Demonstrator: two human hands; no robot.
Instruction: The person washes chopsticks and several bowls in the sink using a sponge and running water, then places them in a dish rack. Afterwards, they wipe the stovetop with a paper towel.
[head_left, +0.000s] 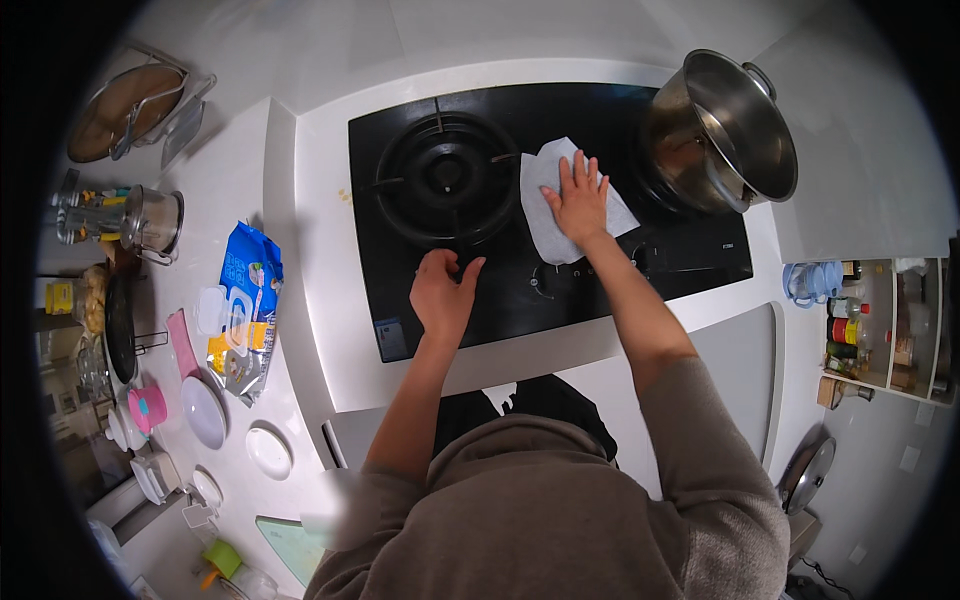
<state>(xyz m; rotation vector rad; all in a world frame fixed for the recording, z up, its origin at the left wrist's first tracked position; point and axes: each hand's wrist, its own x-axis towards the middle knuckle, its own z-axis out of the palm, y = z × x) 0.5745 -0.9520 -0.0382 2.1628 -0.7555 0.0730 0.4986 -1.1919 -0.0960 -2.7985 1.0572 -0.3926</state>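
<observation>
My right hand (583, 202) lies flat, fingers spread, on a white wipe (541, 225) spread over the black glass gas cooktop (600, 112). The wipe lies between the two burners and reaches the control markings. My left hand (444, 296) is over the cooktop's front left part, just in front of the left burner (447, 174). Its fingers are loosely curled and the thumb stands apart; I see nothing held in it. A large stainless steel pot (686, 150) stands tilted in view over the right burner, which it mostly hides.
An opened blue wipes packet (251, 300) lies on the left counter (281, 420). Near it are a lilac plate (203, 412), a white dish (268, 453), a pink container (147, 407) and a green cutting board (289, 544). Bottles fill a shelf (859, 375) at right.
</observation>
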